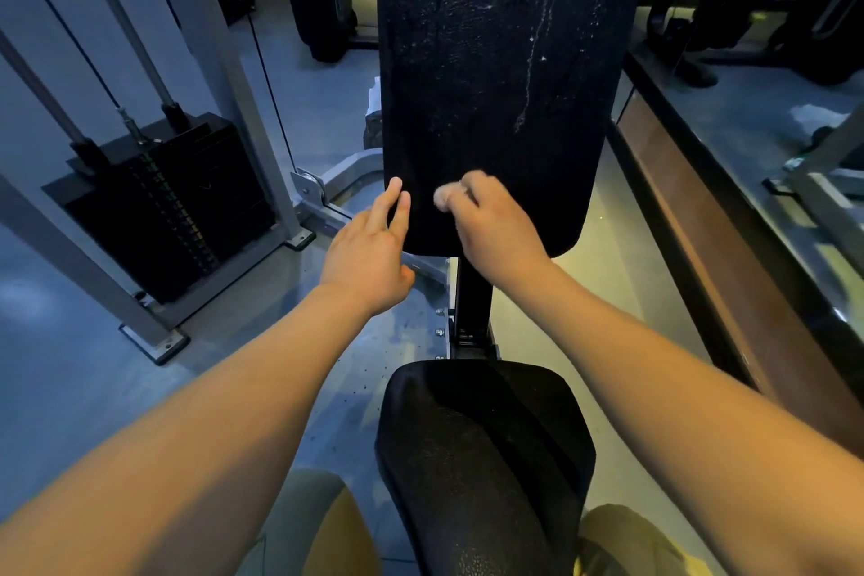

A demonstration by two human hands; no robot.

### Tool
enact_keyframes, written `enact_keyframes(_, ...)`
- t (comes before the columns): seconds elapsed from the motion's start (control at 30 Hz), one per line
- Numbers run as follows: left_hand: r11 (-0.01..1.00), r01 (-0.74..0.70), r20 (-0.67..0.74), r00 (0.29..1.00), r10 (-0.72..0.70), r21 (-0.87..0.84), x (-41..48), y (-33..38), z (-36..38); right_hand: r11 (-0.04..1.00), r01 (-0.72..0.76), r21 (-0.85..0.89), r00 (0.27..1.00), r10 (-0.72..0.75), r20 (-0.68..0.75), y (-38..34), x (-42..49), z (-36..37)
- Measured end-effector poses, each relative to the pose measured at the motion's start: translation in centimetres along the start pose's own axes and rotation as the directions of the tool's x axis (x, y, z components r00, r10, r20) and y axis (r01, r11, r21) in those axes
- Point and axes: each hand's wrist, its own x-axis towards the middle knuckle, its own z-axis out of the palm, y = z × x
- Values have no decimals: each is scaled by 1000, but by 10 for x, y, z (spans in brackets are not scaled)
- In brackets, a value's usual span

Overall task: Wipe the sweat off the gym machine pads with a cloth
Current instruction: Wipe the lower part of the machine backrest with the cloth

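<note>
The right hand (pixel 495 225) presses a small pale cloth (pixel 444 196) against the lower part of the upright black back pad (pixel 491 61). Its fingers (pixel 470 185) are curled tight round the bunched cloth, which is blurred. The left hand (pixel 369 248) reaches to the pad's lower left edge, its fingers (pixel 395 201) straight and close together, tips touching the pad. White streaks (pixel 537 37) run down the pad above the hands. The black seat pad (pixel 481 458) lies below, between the forearms. A weight stack (pixel 173 201) stands at the left.
</note>
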Motion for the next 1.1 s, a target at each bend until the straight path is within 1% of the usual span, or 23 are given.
enact_keyframes(0.03, 1000, 2, -5, 1000, -2, 2, 0, -1, 1, 999, 40, -21, 997, -38, 63, 2, -3, 0)
enact_keyframes(0.07, 1000, 4, -12, 1000, -4, 1, 0, -1, 3, 998, 56, -26, 995, -54, 84, 6, 3, -4)
enact_keyframes(0.1, 1000, 3, -21, 1000, -3, 1, 0, -2, 4, 998, 58, -28, 996, -56, 64, 10, 14, -11)
enact_keyframes(0.17, 1000, 0, -32, 1000, 0, -4, 0, -2, 7, 999, 19, -43, 998, -22, -55, 17, 38, -27)
enact_keyframes(0.23, 1000, 5, -31, 999, -5, -15, -1, -2, 8, 996, -82, -36, 978, 73, -194, 18, 52, -32)
enact_keyframes(0.27, 1000, 7, -29, 1000, -8, -21, -1, -2, 8, 992, -121, -29, 965, 111, -236, 14, 51, -28)
enact_keyframes(0.3, 1000, 7, -27, 1000, -7, -25, -2, -2, 7, 990, -143, -20, 960, 134, -247, 8, 46, -22)
enact_keyframes(0.33, 1000, 4, -26, 1000, -5, -29, -2, -2, 6, 990, -139, -10, 967, 133, -217, 1, 37, -14)
enact_keyframes(0.37, 1000, 1, -25, 1000, -1, -29, -2, -3, 4, 995, -95, -5, 984, 93, -151, -4, 27, -7)
enact_keyframes(0.43, 1000, -8, -17, 1000, 8, -19, -3, -4, 0, 999, 44, -21, 999, -44, 7, -3, 12, 2)
enact_keyframes(0.47, 1000, -12, -10, 1000, 12, -15, -5, -5, -2, 996, 89, -25, 995, -88, 52, -1, 13, 0)
enact_keyframes(0.5, 1000, -16, -1, 1000, 16, -10, -5, -4, -4, 994, 102, -28, 994, -101, 48, 4, 21, -6)
enact_keyframes(0.53, 1000, -18, 7, 1000, 18, -5, -6, -4, -6, 995, 92, -30, 996, -92, 4, 6, 31, -12)
enact_keyframes(0.57, 1000, -20, 15, 1000, 20, -2, -7, -4, -8, 998, 51, -29, 996, -53, -69, 8, 43, -19)
enact_keyframes(0.63, 1000, -25, 33, 999, 25, 6, -6, -4, -12, 997, -78, -1, 972, 76, -224, 12, 63, -29)
enact_keyframes(0.67, 1000, -28, 45, 999, 27, 9, -6, -5, -14, 993, -121, 3, 959, 118, -258, 12, 67, -29)
enact_keyframes(0.73, 999, -43, 57, 997, 42, 5, -5, -8, -16, 993, -119, 13, 961, 119, -248, 7, 59, -22)
enact_keyframes(0.8, 998, -67, 22, 997, 67, -17, -5, -13, -17, 999, -35, 21, 991, 37, -127, 0, 39, -10)
enact_keyframes(0.87, 996, -88, -45, 995, 87, -23, -3, -17, -17, 999, 41, -16, 999, -41, -2, 0, 24, -8)
enact_keyframes(0.9, 996, -87, -62, 994, 85, -26, -2, -18, -16, 998, 65, -26, 998, -64, 21, 2, 27, -12)
enact_keyframes(0.97, 996, -78, -38, 996, 76, -38, 2, -19, -14, 997, 71, -27, 997, -71, -2, 7, 46, -22)
enact_keyframes(1.07, 998, -52, 11, 999, 52, -25, 5, -16, -8, 999, -32, 17, 987, 34, -157, 10, 70, -28)
enact_keyframes(1.1, 999, -44, 13, 999, 44, -25, 5, -16, -7, 998, -58, 21, 982, 60, -179, 8, 69, -24)
